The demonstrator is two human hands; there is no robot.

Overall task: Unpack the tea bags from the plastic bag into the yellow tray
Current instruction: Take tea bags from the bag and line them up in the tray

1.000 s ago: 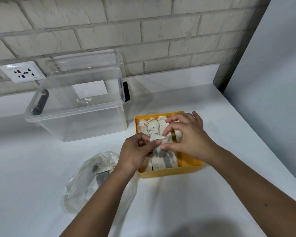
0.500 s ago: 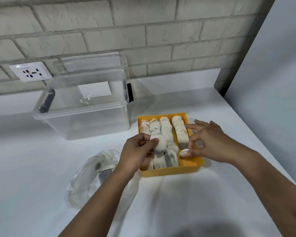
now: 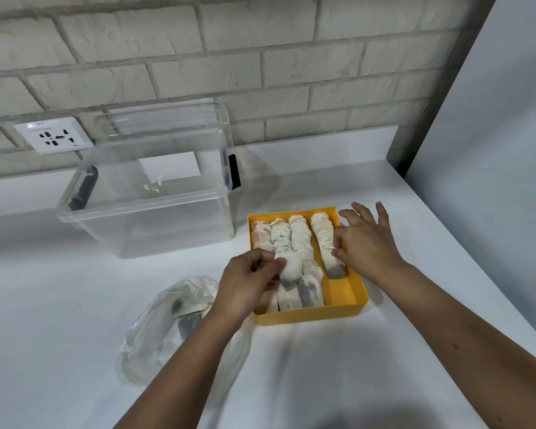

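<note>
Plastic bag (image 3: 155,332) lies nearest on white counter (image 3: 59,298), a few tea bags visible inside, left forearm crossing over it. Left hand (image 3: 248,283) curled, thumb and fingers pinching one tea bag (image 3: 290,267) above the yellow tray (image 3: 310,317). Tray holds four rows of tea bags (image 3: 300,239). Right hand (image 3: 369,243) mostly open, fingers spread, thumb and forefinger tips touching the right-most row (image 3: 324,239). Beyond, left: clear storage box (image 3: 155,218), lid propped behind. Wall socket (image 3: 54,138) on the brick wall; print too small to read.
</note>
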